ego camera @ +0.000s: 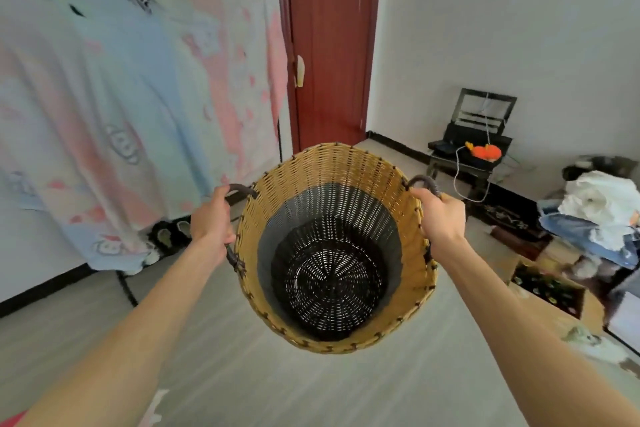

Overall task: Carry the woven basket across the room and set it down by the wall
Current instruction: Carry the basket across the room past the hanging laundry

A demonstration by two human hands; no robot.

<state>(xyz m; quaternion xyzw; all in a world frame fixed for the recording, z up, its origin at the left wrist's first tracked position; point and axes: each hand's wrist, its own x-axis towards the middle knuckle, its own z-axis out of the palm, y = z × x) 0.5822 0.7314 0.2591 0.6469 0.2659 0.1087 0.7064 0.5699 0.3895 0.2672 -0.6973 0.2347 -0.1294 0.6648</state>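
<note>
A pale grey floor (242, 357) runs to white walls (502, 28) edged by a dark skirting, with a reddish-brown door (332, 45) closed in the far corner, pastel patterned cloth (121, 97) hanging at one side, and what may be a small dark stool (464, 163) opposite.

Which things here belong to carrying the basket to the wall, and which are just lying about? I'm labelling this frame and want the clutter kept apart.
In the job:
basket, empty, held up off the floor
left hand, on one handle
right hand, on the other handle

Lying about:
hanging cloth
door
shoes
black case
orange thing
clothes pile
</note>
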